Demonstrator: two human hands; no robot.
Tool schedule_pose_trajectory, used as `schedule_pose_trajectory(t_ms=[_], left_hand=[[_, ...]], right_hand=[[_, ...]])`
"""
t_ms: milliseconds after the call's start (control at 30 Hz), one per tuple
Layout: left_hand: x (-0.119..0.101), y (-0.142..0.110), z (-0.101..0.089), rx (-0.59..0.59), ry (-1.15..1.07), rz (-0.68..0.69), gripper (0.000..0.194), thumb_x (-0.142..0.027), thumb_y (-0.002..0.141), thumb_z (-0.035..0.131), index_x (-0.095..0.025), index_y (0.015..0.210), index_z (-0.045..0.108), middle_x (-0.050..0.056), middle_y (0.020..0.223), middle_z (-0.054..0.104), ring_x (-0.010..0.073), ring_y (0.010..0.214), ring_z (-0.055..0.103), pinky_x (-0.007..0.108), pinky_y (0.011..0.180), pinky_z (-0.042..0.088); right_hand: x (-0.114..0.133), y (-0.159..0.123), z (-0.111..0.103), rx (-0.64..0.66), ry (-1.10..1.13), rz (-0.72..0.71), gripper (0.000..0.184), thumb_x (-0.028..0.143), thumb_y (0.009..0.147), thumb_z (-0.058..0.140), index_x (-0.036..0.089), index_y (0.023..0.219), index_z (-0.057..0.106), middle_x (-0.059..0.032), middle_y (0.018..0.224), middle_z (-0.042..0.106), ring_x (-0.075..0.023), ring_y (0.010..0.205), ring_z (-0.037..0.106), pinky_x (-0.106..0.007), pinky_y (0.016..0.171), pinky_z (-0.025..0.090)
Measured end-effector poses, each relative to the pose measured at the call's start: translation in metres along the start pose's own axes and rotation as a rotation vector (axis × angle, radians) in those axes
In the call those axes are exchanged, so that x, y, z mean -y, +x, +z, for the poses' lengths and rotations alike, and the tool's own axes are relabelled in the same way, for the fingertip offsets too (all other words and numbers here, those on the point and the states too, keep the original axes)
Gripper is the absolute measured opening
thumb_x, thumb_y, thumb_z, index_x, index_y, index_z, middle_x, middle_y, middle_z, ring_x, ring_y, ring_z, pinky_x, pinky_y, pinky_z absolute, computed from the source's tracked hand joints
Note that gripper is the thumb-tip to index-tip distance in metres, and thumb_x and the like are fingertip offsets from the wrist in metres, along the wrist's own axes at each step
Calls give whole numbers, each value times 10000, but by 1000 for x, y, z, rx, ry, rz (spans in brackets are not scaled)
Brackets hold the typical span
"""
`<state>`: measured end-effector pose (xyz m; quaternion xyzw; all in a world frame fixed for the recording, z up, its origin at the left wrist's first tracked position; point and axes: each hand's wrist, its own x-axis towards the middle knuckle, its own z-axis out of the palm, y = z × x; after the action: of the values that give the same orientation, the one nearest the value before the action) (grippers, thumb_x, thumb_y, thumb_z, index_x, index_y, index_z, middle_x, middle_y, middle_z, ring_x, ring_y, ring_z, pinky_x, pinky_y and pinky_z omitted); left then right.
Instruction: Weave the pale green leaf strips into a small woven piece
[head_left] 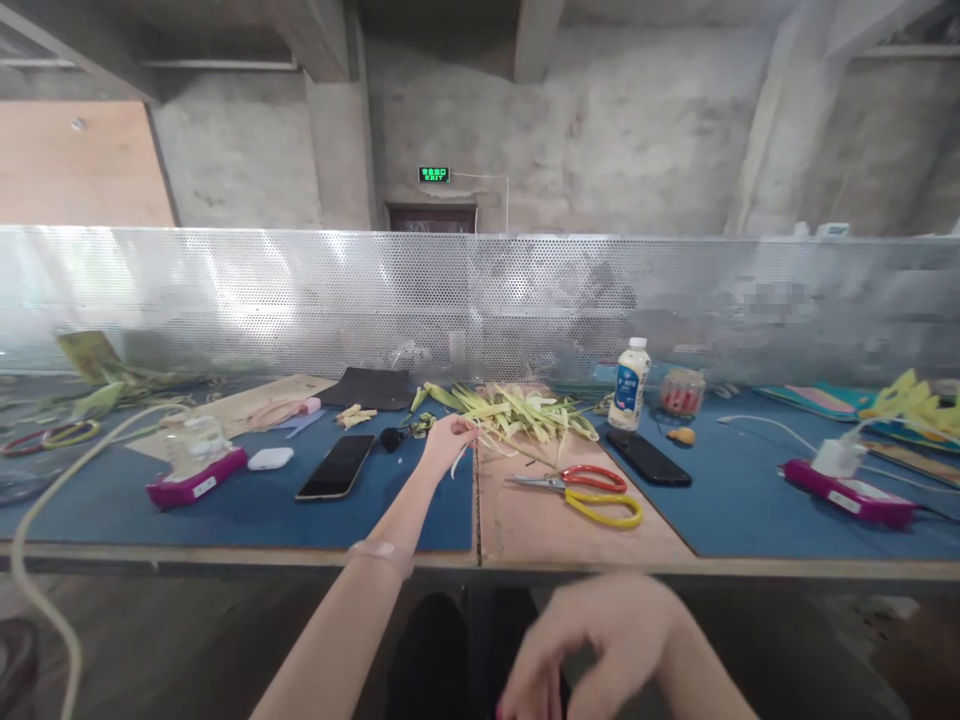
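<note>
My left hand (448,441) reaches across the blue bench to a heap of pale green leaf strips (517,412) and its fingers are closed on the near end of one strip. My right hand (592,645) hangs below the bench's front edge, close to my lap, with fingers loosely curled and blurred; nothing shows in it. Red-and-yellow-handled scissors (592,490) lie on a brown board (555,525) just right of the left hand.
A dark phone (337,466), white earbud case (270,459) and magenta box (196,482) lie left. A white bottle (629,385), small jar (682,391), second phone (649,459) and another magenta box (851,494) lie right. A perforated metal screen (480,300) backs the bench.
</note>
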<state>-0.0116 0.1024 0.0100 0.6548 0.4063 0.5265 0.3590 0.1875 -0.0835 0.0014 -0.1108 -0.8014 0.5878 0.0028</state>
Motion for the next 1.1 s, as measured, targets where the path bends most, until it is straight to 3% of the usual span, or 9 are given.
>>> schedule_pose_trajectory(t_ms=[33, 133, 300, 367, 433, 533, 733, 967, 1100], left_hand=[[0, 0, 0, -2, -8, 12, 191, -298, 658, 664, -151, 735, 570, 26, 654, 653, 136, 556, 610, 171, 409, 372], [2, 2, 0, -12, -56, 61, 180, -265, 641, 678, -148, 726, 571, 9, 621, 643, 120, 540, 596, 175, 441, 382], [3, 3, -1, -36, -124, 18, 235, -287, 610, 710, -154, 717, 548, 6, 620, 642, 130, 537, 595, 195, 441, 396], [2, 2, -1, -46, -123, 4, 248, -299, 608, 717, -156, 714, 544, 8, 612, 640, 133, 532, 596, 198, 441, 397], [1, 2, -2, -57, -118, 11, 248, -304, 612, 716, -155, 715, 547, 15, 618, 646, 135, 536, 601, 201, 451, 403], [1, 1, -2, -71, -112, 36, 244, -319, 622, 709, -154, 715, 556, 20, 630, 652, 134, 541, 605, 202, 462, 406], [-1, -2, -3, -98, -162, 0, 203, -281, 644, 691, -148, 711, 553, 16, 614, 644, 125, 541, 597, 199, 474, 413], [-4, -4, -2, -71, -176, -58, 194, -264, 640, 707, -140, 708, 576, 20, 631, 656, 126, 558, 601, 220, 526, 458], [-3, -5, -2, -24, -146, -85, 208, -281, 654, 701, -132, 748, 591, 34, 664, 663, 136, 578, 615, 212, 497, 450]], right_hand=[[24, -1, -12, -59, 45, -96, 547, 473, 777, 582, 140, 1207, 519, -135, 1019, 652, -189, 927, 630, -282, 777, 498], [64, 6, -60, -488, -35, -310, 335, 372, 877, 469, 173, 1136, 543, -81, 889, 665, -150, 803, 637, -340, 794, 490], [37, 40, -146, -1194, -516, -127, 302, 221, 768, 576, 186, 1068, 591, -81, 1040, 617, -180, 967, 567, -357, 885, 428], [18, 49, -168, -1146, -535, -61, 482, 193, 729, 596, 216, 1203, 511, -70, 1089, 602, -186, 1003, 549, -359, 903, 409], [3, 53, -181, -969, -413, -3, 662, 169, 701, 603, 223, 1323, 383, -60, 1041, 624, -178, 954, 572, -347, 880, 420], [-10, 59, -189, -851, -208, 8, 697, 157, 694, 583, 224, 1347, 348, -56, 1033, 632, -167, 923, 581, -328, 846, 429], [-21, 76, -181, -910, 70, -143, 557, 193, 708, 580, 200, 1253, 464, -52, 954, 661, -154, 848, 608, -313, 770, 460], [-32, 86, -175, -1036, 1, -170, 341, 171, 684, 561, 174, 1021, 613, -10, 733, 653, -118, 641, 579, -254, 628, 476], [-43, 87, -180, -1060, -54, -206, 257, 215, 686, 570, 170, 930, 636, -16, 746, 647, -111, 592, 548, -233, 564, 456]])
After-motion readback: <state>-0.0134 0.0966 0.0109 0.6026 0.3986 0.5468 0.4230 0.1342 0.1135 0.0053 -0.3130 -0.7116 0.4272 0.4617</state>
